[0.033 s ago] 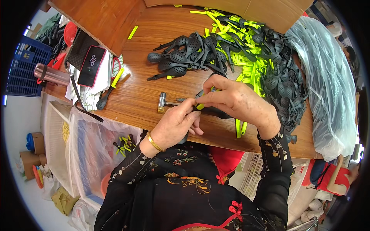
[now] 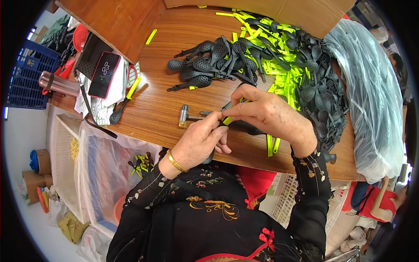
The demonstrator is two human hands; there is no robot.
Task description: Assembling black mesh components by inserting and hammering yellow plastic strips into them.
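Both hands meet over the near edge of a brown wood-grain surface (image 2: 166, 100). The left hand (image 2: 203, 142), a gold bangle (image 2: 175, 162) at its wrist, curls its fingers around the dark handle of a slotted spoon (image 2: 238, 125); the right hand (image 2: 266, 111) pinches a yellow-green plastic strip (image 2: 230, 117) between thumb and fingertips against that handle. The spoon's long axis appears to run from lower left to upper right, though its bowl is hidden beneath the right hand, so which end points away cannot be told. The strip is flat, narrow and glossy, lying along the handle. Just left of the hands rests a small hammer (image 2: 185, 116) with a metal head, its handle pointing right toward them. Farther back lies a pile of grey slotted spoons (image 2: 214, 63), matte, with perforated oval bowls, beside a heap of yellow-green strips (image 2: 283, 48) mixed with more spoons. A translucent plastic bag (image 2: 371, 96) bulges at the right edge.
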